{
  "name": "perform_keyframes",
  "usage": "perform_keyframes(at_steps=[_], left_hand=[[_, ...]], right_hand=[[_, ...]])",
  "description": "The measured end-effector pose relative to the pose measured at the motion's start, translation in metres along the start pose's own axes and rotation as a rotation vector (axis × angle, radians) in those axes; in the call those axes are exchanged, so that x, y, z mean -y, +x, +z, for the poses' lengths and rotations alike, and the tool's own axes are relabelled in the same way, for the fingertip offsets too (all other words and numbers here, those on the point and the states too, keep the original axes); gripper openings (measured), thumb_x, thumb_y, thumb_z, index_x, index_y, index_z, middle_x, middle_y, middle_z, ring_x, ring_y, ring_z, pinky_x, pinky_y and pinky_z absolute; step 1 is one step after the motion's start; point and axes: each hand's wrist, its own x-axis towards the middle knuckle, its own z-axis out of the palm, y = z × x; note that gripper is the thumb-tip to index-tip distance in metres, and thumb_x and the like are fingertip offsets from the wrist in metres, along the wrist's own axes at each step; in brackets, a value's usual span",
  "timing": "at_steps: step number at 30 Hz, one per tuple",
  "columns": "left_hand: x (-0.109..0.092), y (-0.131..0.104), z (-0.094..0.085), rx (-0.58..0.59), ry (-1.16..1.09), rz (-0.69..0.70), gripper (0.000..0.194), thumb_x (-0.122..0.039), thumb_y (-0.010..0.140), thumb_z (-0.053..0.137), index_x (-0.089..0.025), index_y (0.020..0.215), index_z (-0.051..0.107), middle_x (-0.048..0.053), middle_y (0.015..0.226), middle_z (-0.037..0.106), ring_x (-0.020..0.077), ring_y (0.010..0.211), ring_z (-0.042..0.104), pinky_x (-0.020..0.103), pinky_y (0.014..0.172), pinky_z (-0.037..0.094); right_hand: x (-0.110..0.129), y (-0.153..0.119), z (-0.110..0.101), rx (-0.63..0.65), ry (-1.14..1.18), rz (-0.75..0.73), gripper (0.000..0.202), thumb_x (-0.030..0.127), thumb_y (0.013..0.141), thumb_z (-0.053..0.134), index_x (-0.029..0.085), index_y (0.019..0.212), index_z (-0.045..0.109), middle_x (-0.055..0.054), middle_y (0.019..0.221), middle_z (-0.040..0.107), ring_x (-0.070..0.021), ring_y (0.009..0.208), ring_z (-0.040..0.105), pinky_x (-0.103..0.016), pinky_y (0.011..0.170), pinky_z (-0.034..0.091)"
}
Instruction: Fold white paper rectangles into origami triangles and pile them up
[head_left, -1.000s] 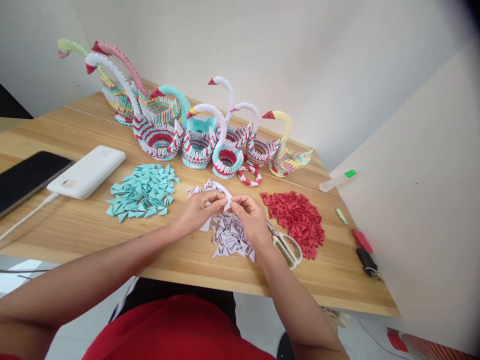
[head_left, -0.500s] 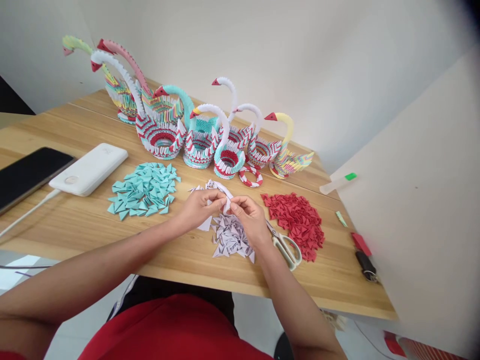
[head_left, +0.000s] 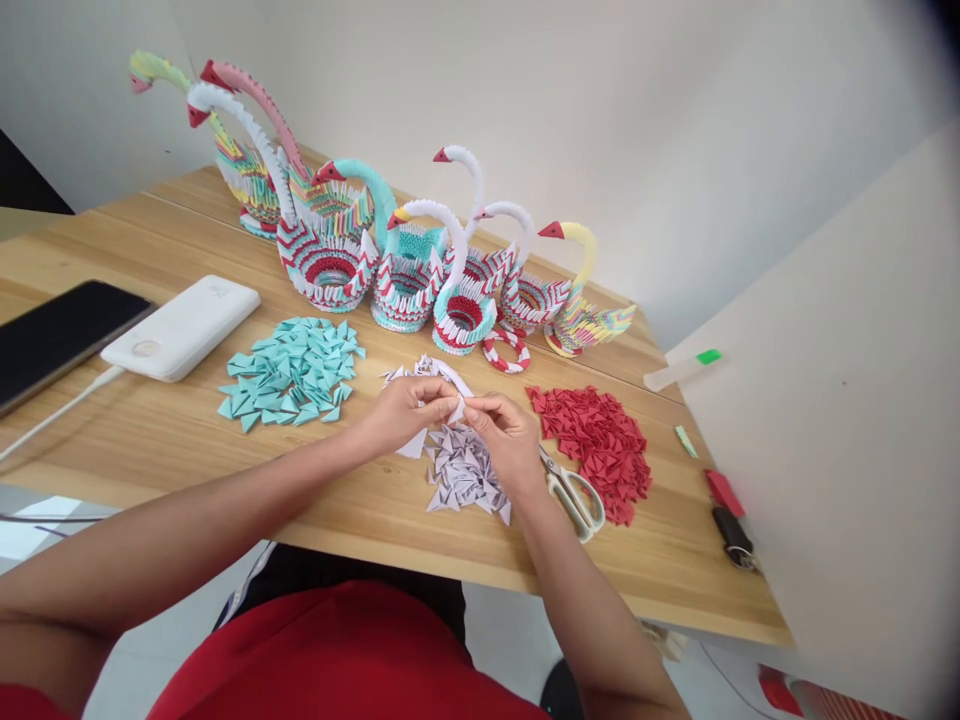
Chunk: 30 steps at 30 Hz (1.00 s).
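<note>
1. White folded-paper chain (head_left: 452, 373) is held just beyond the white paper-triangle pile (head_left: 461, 472).
2. Its near end is pinched between thumb and fingers by both left hand (head_left: 409, 410) and right hand (head_left: 508, 438).
3. Scissors (head_left: 561, 483) are laid beside the red paper-triangle pile (head_left: 601, 448); paper swans (head_left: 300, 252) are grouped behind.

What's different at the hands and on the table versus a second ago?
Nothing was visibly taken up or let go; only the camera view shifted slightly. The left hand and right hand still pinch white paper. The turquoise pile, red pile and scissors stayed put.
</note>
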Motion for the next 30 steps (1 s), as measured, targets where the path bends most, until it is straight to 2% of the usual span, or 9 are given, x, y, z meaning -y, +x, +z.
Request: perform_keyframes(at_steps=[8, 15, 21, 26, 30], left_hand=[[-0.002, -0.002, -0.001, -0.037, 0.098, 0.051, 0.013, -0.022, 0.079, 0.057, -0.014, 0.070, 0.063, 0.000, 0.068, 0.063, 0.0108, 0.065, 0.055, 0.021, 0.061, 0.042], [-0.003, -0.001, -0.001, -0.012, 0.027, -0.002, 0.009, -0.020, 0.077, 0.058, -0.014, 0.072, 0.062, -0.001, 0.065, 0.063, 0.0101, 0.061, 0.056, 0.020, 0.059, 0.043], [-0.001, -0.002, 0.002, -0.038, 0.162, 0.014, 0.005, -0.019, 0.078, 0.057, -0.015, 0.076, 0.060, 0.001, 0.072, 0.066, 0.0133, 0.068, 0.060, 0.024, 0.064, 0.045], [0.008, 0.000, 0.006, 0.071, -0.256, -0.091, 0.009, -0.023, 0.079, 0.059, -0.015, 0.081, 0.055, 0.001, 0.071, 0.065, 0.0132, 0.066, 0.063, 0.026, 0.064, 0.051], [0.012, 0.001, 0.006, 0.097, -0.379, -0.109, 0.012, -0.021, 0.076, 0.064, -0.014, 0.081, 0.056, 0.001, 0.070, 0.065, 0.0114, 0.064, 0.063, 0.026, 0.065, 0.051]], right_hand=[[0.001, -0.001, 0.003, 0.010, -0.027, -0.047, 0.007, 0.026, 0.079, 0.067, 0.024, 0.084, 0.072, 0.001, 0.077, 0.066, -0.0132, 0.072, 0.060, -0.026, 0.068, 0.047], [0.002, -0.002, 0.005, -0.008, -0.028, 0.019, 0.011, 0.029, 0.078, 0.069, 0.022, 0.086, 0.070, 0.001, 0.080, 0.069, -0.0131, 0.071, 0.062, -0.026, 0.068, 0.050], [0.004, -0.001, 0.007, 0.017, 0.003, 0.077, 0.015, 0.031, 0.078, 0.068, 0.022, 0.091, 0.067, 0.001, 0.077, 0.070, -0.0138, 0.068, 0.065, -0.027, 0.067, 0.051], [0.005, 0.000, 0.006, 0.024, -0.014, 0.062, 0.019, 0.033, 0.080, 0.065, 0.022, 0.095, 0.066, 0.001, 0.072, 0.069, -0.0156, 0.065, 0.065, -0.029, 0.065, 0.051], [0.005, -0.001, 0.005, 0.016, -0.054, 0.028, 0.018, 0.032, 0.081, 0.064, 0.023, 0.097, 0.067, 0.001, 0.072, 0.067, -0.0149, 0.065, 0.064, -0.028, 0.065, 0.050]])
